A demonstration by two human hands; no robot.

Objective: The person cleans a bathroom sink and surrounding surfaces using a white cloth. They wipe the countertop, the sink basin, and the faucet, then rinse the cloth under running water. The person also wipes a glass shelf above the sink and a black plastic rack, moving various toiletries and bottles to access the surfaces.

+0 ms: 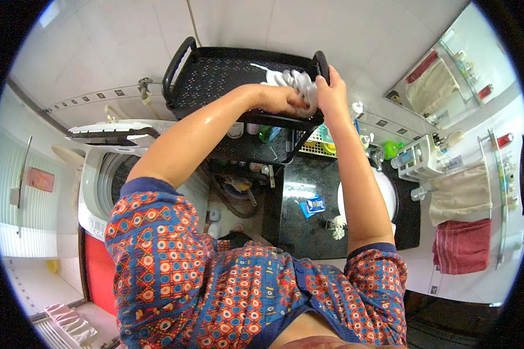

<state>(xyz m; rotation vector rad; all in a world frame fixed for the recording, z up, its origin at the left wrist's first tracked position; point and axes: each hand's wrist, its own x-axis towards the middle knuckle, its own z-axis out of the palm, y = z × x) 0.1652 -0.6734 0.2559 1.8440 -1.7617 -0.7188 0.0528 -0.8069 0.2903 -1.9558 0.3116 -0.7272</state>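
A black trolley [215, 75] with a perforated top shelf stands against the tiled wall. My left hand [282, 99] is closed on a crumpled white cloth [296, 78], pressing it at the shelf's right end. Part of the cloth trails over the shelf surface. Beside it, my right hand [332, 96] grips the upright handle [321, 65] at that same end. Some of the fingers of both hands are hidden by cloth and handle.
Bottles and containers fill the trolley's lower shelf [250, 148]. A top-loading washing machine [96, 198] is at left. At right, a black counter [297, 232] holds a blue packet [313, 206], white flowers [337, 228] and a white basin [384, 198]. Towels [463, 247] hang on the right wall.
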